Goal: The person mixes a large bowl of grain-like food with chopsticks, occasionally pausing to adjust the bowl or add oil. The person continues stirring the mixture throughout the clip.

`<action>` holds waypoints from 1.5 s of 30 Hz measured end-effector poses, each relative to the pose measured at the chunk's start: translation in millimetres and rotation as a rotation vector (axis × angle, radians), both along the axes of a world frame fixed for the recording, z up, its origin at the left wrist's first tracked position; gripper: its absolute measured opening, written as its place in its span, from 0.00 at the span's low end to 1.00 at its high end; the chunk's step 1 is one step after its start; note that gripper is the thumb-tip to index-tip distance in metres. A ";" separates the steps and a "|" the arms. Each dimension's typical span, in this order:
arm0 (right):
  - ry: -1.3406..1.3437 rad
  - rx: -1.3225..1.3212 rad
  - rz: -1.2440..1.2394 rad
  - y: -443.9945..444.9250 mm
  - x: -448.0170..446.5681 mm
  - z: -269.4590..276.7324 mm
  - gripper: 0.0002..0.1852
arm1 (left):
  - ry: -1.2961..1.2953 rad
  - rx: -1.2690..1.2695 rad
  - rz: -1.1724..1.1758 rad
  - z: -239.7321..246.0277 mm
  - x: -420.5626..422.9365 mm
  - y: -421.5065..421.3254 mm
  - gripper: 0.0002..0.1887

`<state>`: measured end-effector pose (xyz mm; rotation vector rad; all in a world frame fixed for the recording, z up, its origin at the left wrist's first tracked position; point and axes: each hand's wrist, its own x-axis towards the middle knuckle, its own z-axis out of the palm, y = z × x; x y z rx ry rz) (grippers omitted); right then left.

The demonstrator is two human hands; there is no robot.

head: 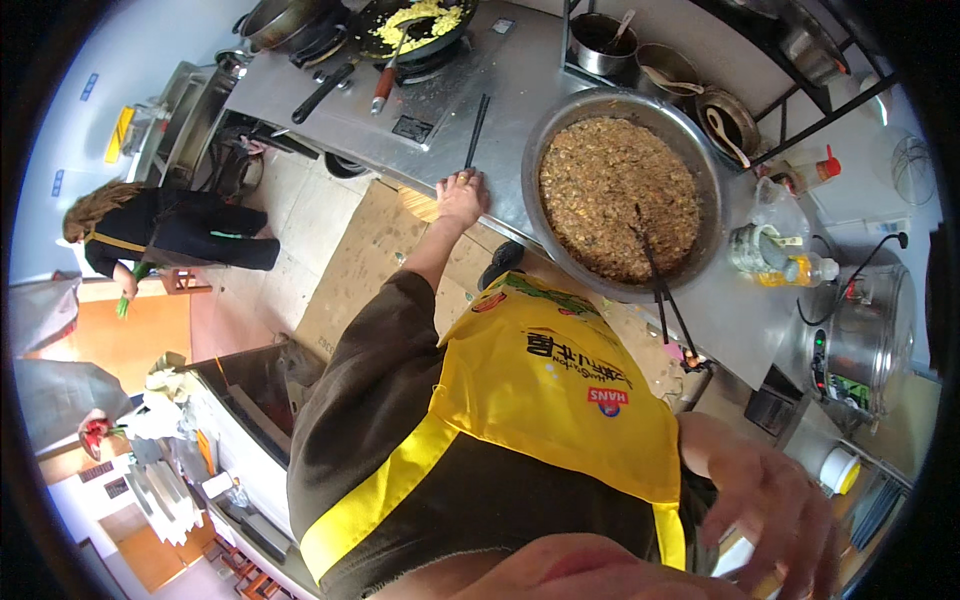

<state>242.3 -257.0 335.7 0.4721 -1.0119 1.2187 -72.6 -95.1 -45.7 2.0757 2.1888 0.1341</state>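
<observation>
My left hand (461, 198) rests at the steel counter's front edge, fingers on the top. A pair of dark chopsticks (478, 131) lies just beyond its fingertips; whether they touch is unclear. My right hand (772, 499) is raised near my face at the lower right, blurred, with its fingers spread and nothing visible in it. A large steel basin (534, 187) on the counter holds a brown minced mixture (619, 191). Long dark chopsticks (658, 289) stand in the mixture and lean over the basin's near rim.
A wok (450, 41) with scrambled egg and a red-handled spatula (384, 88) sits on the stove. Behind the basin are steel pots (604, 64) with spoons; a bottle (806, 270) and an electric steel pot (870, 337) stand right. A person (180, 225) holding green vegetables bends at left.
</observation>
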 end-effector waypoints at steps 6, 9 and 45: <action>-0.421 0.267 0.293 19.4 25.2 -17.7 0.16 | 0.063 -0.118 0.109 11.3 -23.3 21.6 0.20; -0.431 0.590 0.646 29.3 8.1 -17.8 0.16 | -0.066 -0.116 0.084 31.8 -13.0 11.2 0.20; -1.078 0.904 -0.324 -57.5 -38.8 10.9 0.22 | -0.056 0.088 -1.221 205.9 43.7 -111.0 0.18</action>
